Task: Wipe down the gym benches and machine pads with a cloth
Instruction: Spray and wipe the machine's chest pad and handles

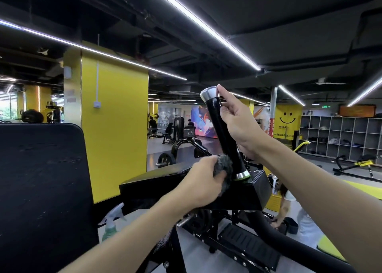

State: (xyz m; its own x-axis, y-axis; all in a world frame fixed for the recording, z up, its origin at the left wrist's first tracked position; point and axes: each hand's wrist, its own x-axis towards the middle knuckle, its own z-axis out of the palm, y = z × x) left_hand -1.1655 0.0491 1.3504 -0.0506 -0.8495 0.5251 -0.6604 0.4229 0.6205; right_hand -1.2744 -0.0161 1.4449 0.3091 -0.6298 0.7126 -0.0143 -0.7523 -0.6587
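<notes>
Single head-worn wide-angle view, facing forward, slightly downward, close over hands (206,148)

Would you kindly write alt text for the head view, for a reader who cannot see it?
A person's left hand presses a grey fluffy cloth against the base of a black machine handle, while the right hand holds the handle near its silver top. A large black pad fills the left, with a spray bottle just right of it.
</notes>
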